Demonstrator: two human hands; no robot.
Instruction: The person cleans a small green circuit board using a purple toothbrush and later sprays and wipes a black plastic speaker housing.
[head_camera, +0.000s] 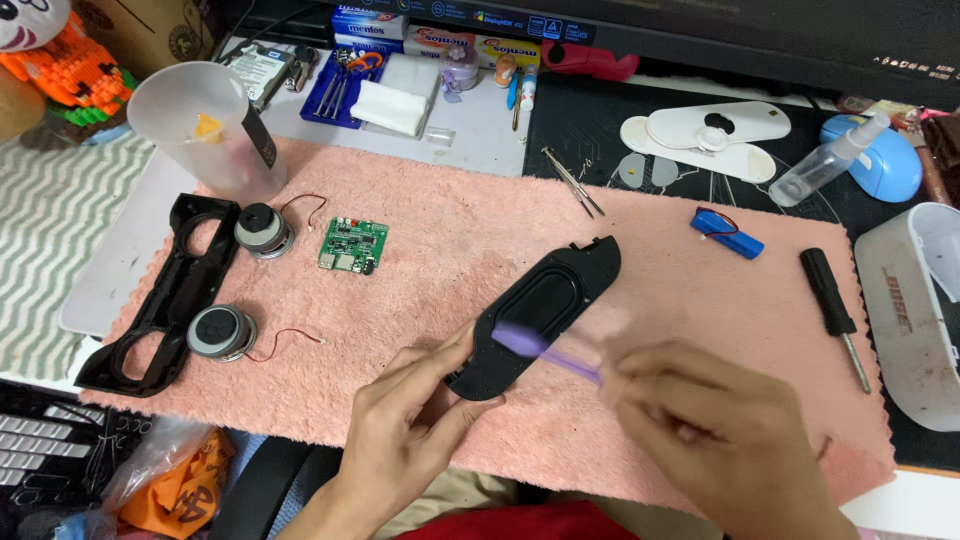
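A black oval speaker panel (545, 310) lies tilted on the pink towel (450, 240). My left hand (405, 425) grips its near end between thumb and fingers. My right hand (715, 430), blurred by motion, holds a purple toothbrush (540, 348) whose head rests on the panel's near part.
On the towel's left lie a black speaker frame (165, 300), two round speaker drivers (262, 230) (220, 332) and a green circuit board (352, 245). A blue battery (726, 233), a black screwdriver (830, 300), a white housing (915, 310) and a plastic cup (205, 125) are around.
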